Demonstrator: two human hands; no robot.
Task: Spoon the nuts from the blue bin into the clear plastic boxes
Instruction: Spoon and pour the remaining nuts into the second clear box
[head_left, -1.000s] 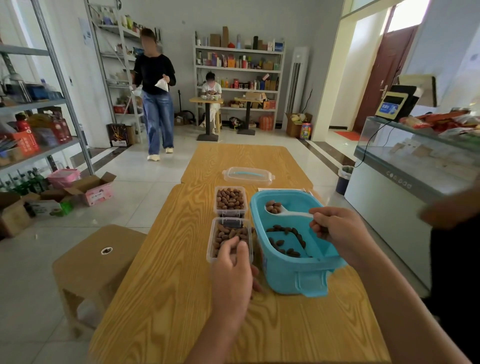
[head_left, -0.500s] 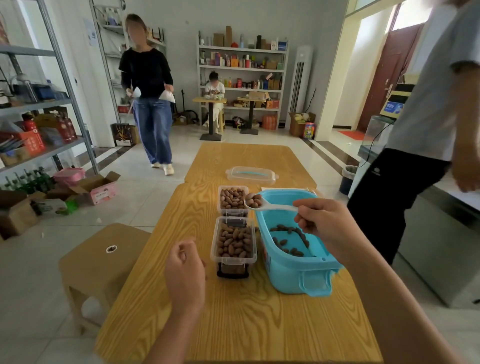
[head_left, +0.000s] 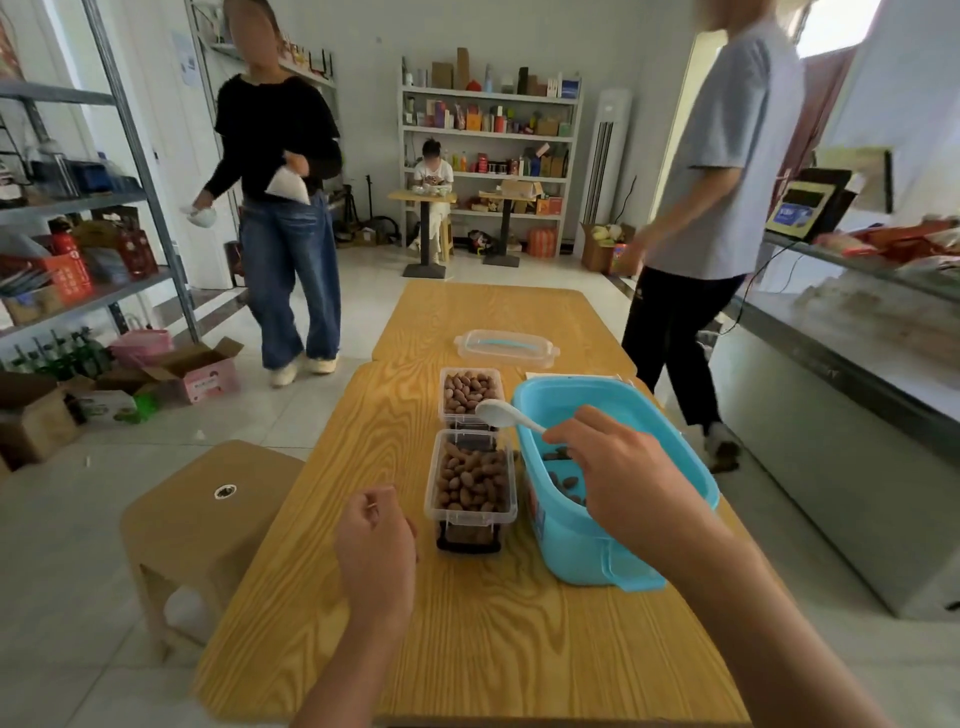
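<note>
— Hands? The left hand hovers loosely curled and empty over the wooden worktop; the right hand grips a white spoon.

— And the nuts? A few lie in the blue bin — beside it, the near clear box sits full; the spoon's bowl hangs over the far clear box, its lid beyond.
</note>
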